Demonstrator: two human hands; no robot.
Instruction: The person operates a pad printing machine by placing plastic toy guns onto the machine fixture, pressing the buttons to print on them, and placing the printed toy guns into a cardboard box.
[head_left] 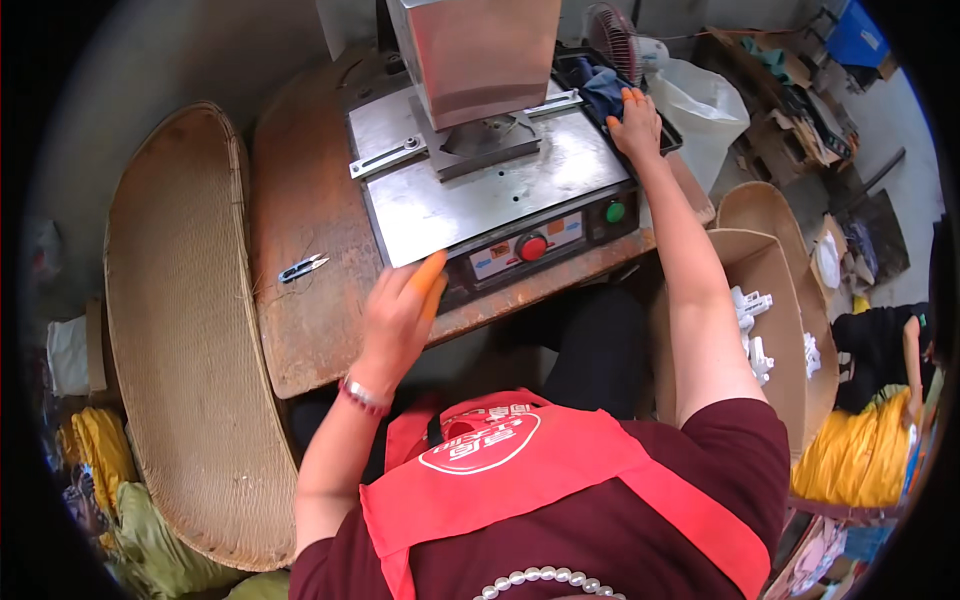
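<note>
My left hand (398, 312), with orange finger covers, is at the front left corner of a metal-topped machine (470, 215). Its fingers are somewhat apart and nothing shows in them; a bit of green shows beside them. My right hand (638, 128), also with orange finger covers, reaches to the machine's far right. Its fingers close on a dark blue cloth (601, 90) in a black tray (668, 128). The machine's front panel carries a red button (531, 247) and a green button (614, 211). A tall metal housing (485, 60) rises above the metal top.
Thread snips (303, 268) lie on the worn wooden table (310, 180). A long woven basket (185, 330) flanks its left side. On the right, a cardboard box (735, 250) holds white plastic parts (750, 305). Behind are a fan (612, 35) and white bag (700, 100). Another person (880, 350) is far right.
</note>
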